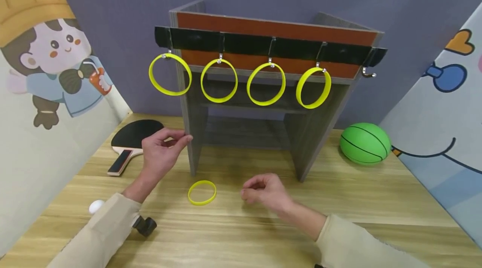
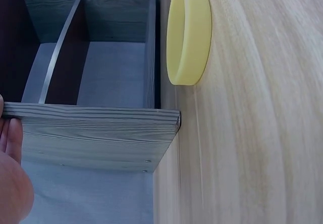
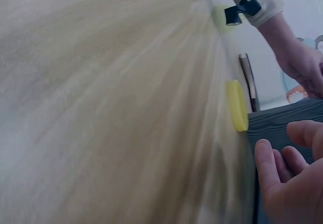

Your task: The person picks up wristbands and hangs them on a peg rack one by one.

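A grey wooden shelf (image 1: 244,132) stands on the table, its left side panel (image 2: 91,133) reaching down to the tabletop. My left hand (image 1: 162,150) pinches the front edge of that panel, fingers on the outer side. Loosely curled and holding nothing, my right hand (image 1: 268,192) hovers over the table before the shelf. A yellow ring (image 1: 202,203) lies on the table between the hands. Several more yellow rings (image 1: 223,101) hang from metal hooks along the black bar (image 1: 244,44) on the shelf front. The rightmost hook (image 1: 369,74) carries no ring.
A black table tennis bat (image 1: 137,134) lies at the back left, behind the left hand. A white ball (image 1: 96,206) sits by the left sleeve. At the right, a green ball (image 1: 365,144) with black lines rests near the decorated wall (image 1: 448,104).
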`<move>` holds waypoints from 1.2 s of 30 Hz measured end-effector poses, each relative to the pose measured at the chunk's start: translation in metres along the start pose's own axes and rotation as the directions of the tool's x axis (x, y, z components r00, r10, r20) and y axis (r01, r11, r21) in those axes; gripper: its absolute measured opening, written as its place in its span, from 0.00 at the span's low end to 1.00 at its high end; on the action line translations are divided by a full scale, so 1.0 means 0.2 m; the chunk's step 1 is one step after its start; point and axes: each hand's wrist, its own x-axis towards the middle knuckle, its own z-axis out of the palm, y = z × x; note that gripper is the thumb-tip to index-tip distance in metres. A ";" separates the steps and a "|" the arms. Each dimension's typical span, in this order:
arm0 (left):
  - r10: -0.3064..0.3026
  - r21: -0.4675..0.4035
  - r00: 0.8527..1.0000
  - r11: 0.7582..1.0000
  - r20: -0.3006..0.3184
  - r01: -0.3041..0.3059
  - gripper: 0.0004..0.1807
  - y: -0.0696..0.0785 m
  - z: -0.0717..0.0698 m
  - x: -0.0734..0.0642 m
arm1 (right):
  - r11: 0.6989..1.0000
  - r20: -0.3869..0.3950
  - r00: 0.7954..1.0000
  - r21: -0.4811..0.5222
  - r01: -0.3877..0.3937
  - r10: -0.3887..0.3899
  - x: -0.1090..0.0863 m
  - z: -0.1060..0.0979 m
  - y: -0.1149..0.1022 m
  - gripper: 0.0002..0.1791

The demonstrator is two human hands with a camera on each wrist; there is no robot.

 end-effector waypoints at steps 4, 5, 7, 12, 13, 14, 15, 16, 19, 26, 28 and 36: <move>-0.003 0.009 1.000 1.000 0.004 0.003 0.08 0.08 0.00 0.02 | 1.000 0.021 1.000 0.025 -0.013 0.012 0.03 0.06 0.04 0.13; -0.005 0.010 1.000 1.000 0.005 0.005 0.08 0.09 0.00 0.02 | 1.000 0.030 0.999 0.025 -0.017 0.016 0.04 0.07 0.05 0.14; -0.011 0.016 1.000 1.000 0.006 0.011 0.08 0.11 0.00 0.02 | 0.999 0.053 0.998 0.020 -0.032 0.031 0.06 0.09 0.06 0.14; -0.013 0.015 1.000 1.000 0.001 0.013 0.08 0.12 0.00 0.02 | 0.997 0.081 0.994 -0.030 -0.067 0.069 0.12 0.14 0.07 0.15; -0.014 0.013 1.000 1.000 0.001 0.014 0.08 0.12 0.00 0.02 | 0.997 0.076 0.994 -0.038 -0.071 0.074 0.13 0.15 0.08 0.14; -0.013 0.012 1.000 1.000 0.000 0.013 0.08 0.12 0.00 0.02 | 0.996 0.071 0.995 -0.044 -0.073 0.076 0.15 0.16 0.08 0.14; -0.013 0.012 1.000 1.000 -0.002 0.013 0.08 0.12 0.00 0.02 | 0.996 0.065 0.995 -0.053 -0.071 0.075 0.16 0.17 0.08 0.14; -0.016 0.012 1.000 1.000 -0.002 0.016 0.08 0.12 0.00 0.02 | 0.996 0.060 0.995 -0.062 -0.070 0.074 0.17 0.17 0.08 0.13; -0.025 0.022 1.000 0.999 0.000 0.025 0.08 0.11 0.00 0.02 | 0.993 0.059 0.995 -0.100 -0.070 0.076 0.21 0.19 0.08 0.13; -0.032 0.013 0.999 0.999 0.003 0.032 0.07 0.11 0.01 0.03 | 0.978 0.101 0.993 -0.205 -0.034 0.055 0.26 0.20 0.07 0.10; -0.029 0.014 1.000 0.999 0.001 0.029 0.07 0.12 0.01 0.03 | 0.973 0.095 0.994 -0.227 -0.029 0.052 0.26 0.21 0.06 0.09; -0.032 0.026 0.999 0.999 -0.004 0.032 0.07 0.13 0.01 0.02 | 0.967 0.054 0.998 -0.255 -0.030 0.045 0.29 0.26 0.06 0.09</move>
